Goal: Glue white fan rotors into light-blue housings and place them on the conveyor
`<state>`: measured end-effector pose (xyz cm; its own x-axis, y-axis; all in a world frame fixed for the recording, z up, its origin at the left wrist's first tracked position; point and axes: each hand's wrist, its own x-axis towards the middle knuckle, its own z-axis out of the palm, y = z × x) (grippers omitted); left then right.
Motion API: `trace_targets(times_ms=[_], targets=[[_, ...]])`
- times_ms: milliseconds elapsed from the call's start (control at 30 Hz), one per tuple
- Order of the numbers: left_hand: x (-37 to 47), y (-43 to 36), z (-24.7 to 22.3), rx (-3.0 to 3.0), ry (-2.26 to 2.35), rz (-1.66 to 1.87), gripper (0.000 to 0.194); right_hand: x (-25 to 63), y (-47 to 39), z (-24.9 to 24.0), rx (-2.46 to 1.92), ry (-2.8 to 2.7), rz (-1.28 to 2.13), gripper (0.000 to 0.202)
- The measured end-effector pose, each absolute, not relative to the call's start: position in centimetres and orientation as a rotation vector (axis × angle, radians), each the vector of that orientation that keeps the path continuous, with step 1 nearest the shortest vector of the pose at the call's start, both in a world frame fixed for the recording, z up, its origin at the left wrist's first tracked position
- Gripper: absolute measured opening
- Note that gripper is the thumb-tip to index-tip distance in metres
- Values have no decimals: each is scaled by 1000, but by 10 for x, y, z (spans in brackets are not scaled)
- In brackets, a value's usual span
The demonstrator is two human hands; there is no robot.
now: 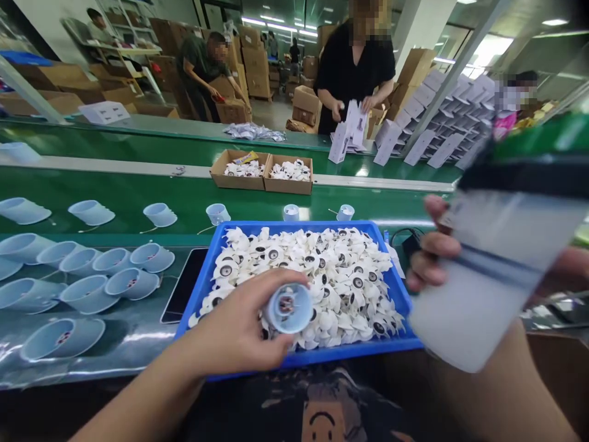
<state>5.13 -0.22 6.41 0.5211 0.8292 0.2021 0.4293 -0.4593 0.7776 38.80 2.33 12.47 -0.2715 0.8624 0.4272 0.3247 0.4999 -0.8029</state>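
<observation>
A small light blue cup-shaped housing (300, 318) is gripped in my left hand (230, 328), its open end facing me and copper-coloured windings showing inside. My right hand (432, 255) is wrapped round a large frosted white bottle (488, 288) with a dark band and a blurred black and green top. The bottle is tilted and close to the camera. Beneath my left hand lies a blue tray (340, 358) heaped with white fan impellers (340, 288), many showing dark round hubs.
Several more blue housings (89, 293) stand to the left, some with wires, and others line the green conveyor (115, 187). A dark tablet-like panel (184, 291) lies beside the tray. Two cardboard boxes (288, 184) hold white parts. Across the line, a person (356, 67) handles white cartons (343, 138).
</observation>
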Motion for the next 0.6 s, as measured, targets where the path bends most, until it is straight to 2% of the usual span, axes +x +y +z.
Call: trace_targets(times_ms=[33,67,133,233,400,600], targets=[[65,-3,66,2144,979,706,62,365,28,135,-688,-1656,1221,93],[76,-4,68,2171,963,695,63,343,32,143,-458,-1445,1486,84],[91,-6,71,2173,972,718,66,306,37,154,-307,-1215,1663,74],[98,-10,75,2129,993,789,72,277,36,155,-321,-1131,1540,70],[99,-18,78,2095,976,946,47,270,26,147,-498,-1229,1348,68],[102,-20,78,2000,995,975,42,271,24,154,-559,-1329,1243,65]])
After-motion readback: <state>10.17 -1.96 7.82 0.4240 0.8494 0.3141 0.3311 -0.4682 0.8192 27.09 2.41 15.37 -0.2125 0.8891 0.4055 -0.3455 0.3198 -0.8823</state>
